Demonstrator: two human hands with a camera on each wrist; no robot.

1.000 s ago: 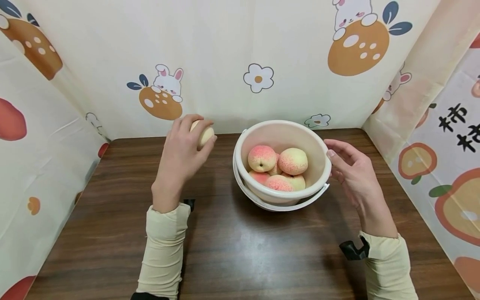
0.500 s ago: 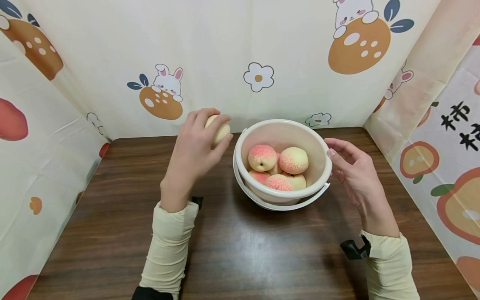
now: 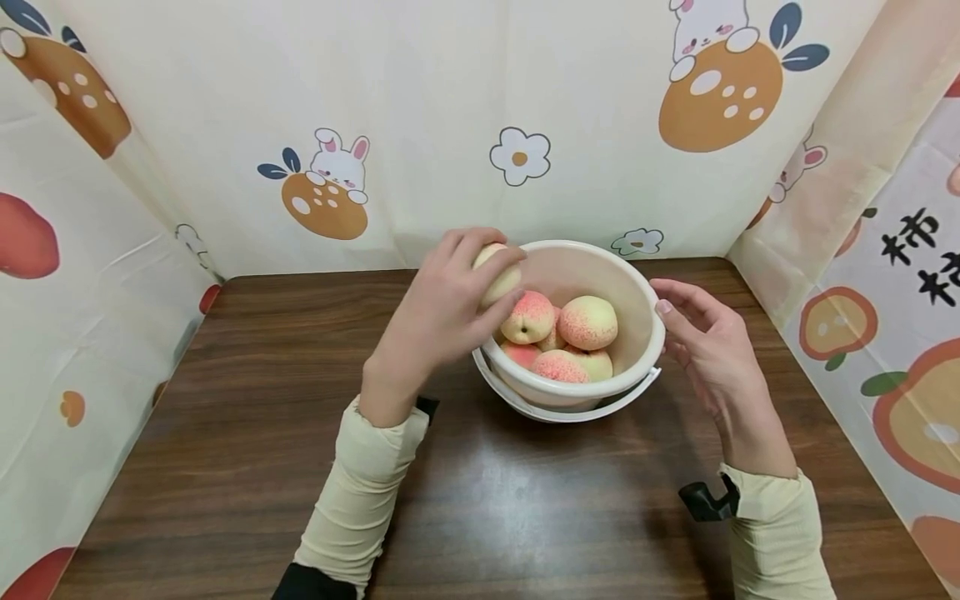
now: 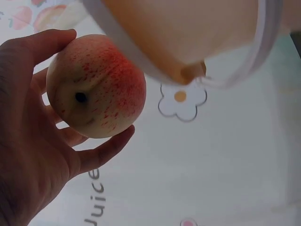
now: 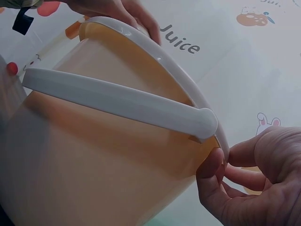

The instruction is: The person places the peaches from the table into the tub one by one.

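Note:
My left hand [image 3: 450,304] grips a peach [image 3: 497,275] at the left rim of a white bucket. In the left wrist view this peach [image 4: 96,87] shows a red-speckled side and a dark stem hollow, with fingers and thumb curled round it. The bucket [image 3: 630,325] stands upright and holds several pink-and-yellow peaches [image 3: 588,322]. My right hand [image 3: 708,350] pinches the bucket's right rim between thumb and fingers, as the right wrist view also shows at the rim [image 5: 188,84]. The white handle [image 5: 117,101] hangs down along the bucket's near side.
A dark wood-grain table [image 3: 247,433] lies under the bucket. A patterned curtain [image 3: 420,125] with rabbits, flowers and fruit rises right behind the table's back edge, and similar cloth hangs along both sides.
My left hand has carried the peach rightward, from left of the bucket to over its left rim. The right hand and the bucket have stayed in place.

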